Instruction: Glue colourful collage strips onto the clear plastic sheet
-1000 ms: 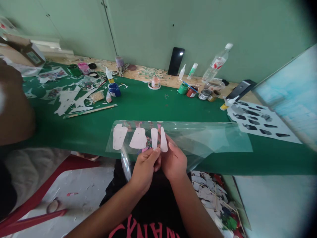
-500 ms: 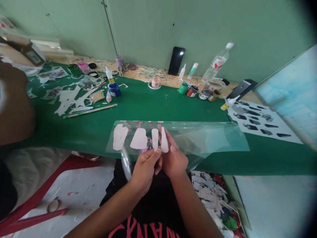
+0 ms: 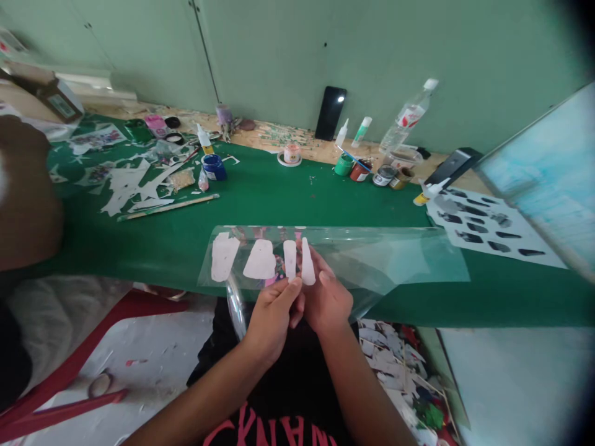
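Observation:
A clear plastic sheet (image 3: 409,251) lies over the front edge of the green table, partly curled down over the lap. Several white paper cutouts sit in a row on it: a broad piece (image 3: 225,257) at the left, a trapezoid piece (image 3: 259,260), a narrow strip (image 3: 289,259) and a tapered strip (image 3: 307,265). My left hand (image 3: 279,306) pinches the sheet's near edge at the narrow strip's lower end, thumb on top. My right hand (image 3: 330,300) grips the same edge beside the tapered strip, its fingers behind the sheet. Coloured shapes show through the plastic.
Paint jars (image 3: 344,164), a plastic bottle (image 3: 409,118) and a leaning phone (image 3: 331,113) stand at the back. White paper scraps (image 3: 125,186) and a paintbrush (image 3: 167,207) lie left. A printed sheet (image 3: 497,229) lies right. Another person's arm (image 3: 28,192) is at the left edge.
The view has shifted very slightly. Both hands keep their hold on the plastic sheet, and the paper cutouts stay in the same row.

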`<state>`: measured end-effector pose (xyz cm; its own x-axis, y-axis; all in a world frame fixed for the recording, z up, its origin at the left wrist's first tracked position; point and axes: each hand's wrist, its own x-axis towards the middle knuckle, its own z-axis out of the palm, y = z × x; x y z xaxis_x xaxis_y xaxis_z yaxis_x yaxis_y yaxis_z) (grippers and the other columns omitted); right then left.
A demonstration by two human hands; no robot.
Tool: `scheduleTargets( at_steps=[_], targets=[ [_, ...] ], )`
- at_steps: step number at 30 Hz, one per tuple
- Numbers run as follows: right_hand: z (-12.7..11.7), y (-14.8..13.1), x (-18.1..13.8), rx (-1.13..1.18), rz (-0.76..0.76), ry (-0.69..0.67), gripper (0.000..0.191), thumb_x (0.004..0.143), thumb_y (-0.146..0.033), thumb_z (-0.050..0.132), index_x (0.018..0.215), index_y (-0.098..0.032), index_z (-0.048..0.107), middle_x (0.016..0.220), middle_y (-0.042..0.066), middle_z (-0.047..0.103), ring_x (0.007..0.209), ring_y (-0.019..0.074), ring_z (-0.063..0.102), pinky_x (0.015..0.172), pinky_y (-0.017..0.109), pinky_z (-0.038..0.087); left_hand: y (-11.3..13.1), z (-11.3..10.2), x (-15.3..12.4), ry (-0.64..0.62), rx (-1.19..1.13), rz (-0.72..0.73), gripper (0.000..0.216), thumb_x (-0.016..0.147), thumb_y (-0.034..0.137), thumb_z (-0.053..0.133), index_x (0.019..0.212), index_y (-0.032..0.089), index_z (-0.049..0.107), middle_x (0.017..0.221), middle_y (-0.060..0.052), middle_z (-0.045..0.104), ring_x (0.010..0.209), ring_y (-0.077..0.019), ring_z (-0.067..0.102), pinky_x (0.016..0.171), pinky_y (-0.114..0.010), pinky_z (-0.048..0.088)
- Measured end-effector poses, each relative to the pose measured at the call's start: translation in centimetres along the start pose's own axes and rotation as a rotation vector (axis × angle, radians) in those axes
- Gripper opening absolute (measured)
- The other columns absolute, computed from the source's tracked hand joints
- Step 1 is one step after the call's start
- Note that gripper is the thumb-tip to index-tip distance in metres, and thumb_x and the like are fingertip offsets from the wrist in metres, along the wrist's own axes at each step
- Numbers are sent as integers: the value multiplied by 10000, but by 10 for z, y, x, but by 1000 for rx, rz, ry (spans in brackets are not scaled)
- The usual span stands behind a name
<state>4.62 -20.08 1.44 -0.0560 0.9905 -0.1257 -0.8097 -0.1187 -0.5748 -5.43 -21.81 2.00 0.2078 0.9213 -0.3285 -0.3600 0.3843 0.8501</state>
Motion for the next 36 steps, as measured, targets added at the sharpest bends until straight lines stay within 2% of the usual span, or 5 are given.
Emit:
scheduleTargets(
  at_steps=[7,13,24,31,36],
  targets=[
    [-4,1,0,14,-1,28,509,692,-360,709,1164,-171,684,1136,108,735,827,216,704,718,340,585,-1,0,2,-1,0,6,423,916,416,615,592,165,511,549,46,448,439,-50,348,424,-227,201],
    [-5,1,-1,-15,-4,-62,455,754,-389,658,1160,-183,666,712,22,707,425,142,539,402,273,445,-1,0,1,-1,-3,20,422,919,419,613,596,169,506,539,49,433,441,-53,347,431,-233,201],
    [-7,3,-4,-35,-7,-47,449,750,-408,671,1129,-167,655,752,36,710,417,146,547,352,274,434,0,2,2,-2,-14,29,417,920,404,611,592,165,512,541,47,439,452,-52,351,442,-226,219],
    [-5,1,-8,-9,-6,-18,435,728,-367,703,1108,-158,670,878,60,726,606,162,642,568,318,570,1,3,2,-5,-31,29,414,915,401,617,589,167,515,542,46,433,457,-57,347,444,-234,210],
    [-9,2,-9,-8,-3,-70,434,764,-364,677,1149,-164,650,817,33,701,509,145,592,414,285,519,3,4,3,-13,-29,39,423,925,397,610,586,165,512,544,45,435,456,-53,349,452,-235,211]
  ],
)
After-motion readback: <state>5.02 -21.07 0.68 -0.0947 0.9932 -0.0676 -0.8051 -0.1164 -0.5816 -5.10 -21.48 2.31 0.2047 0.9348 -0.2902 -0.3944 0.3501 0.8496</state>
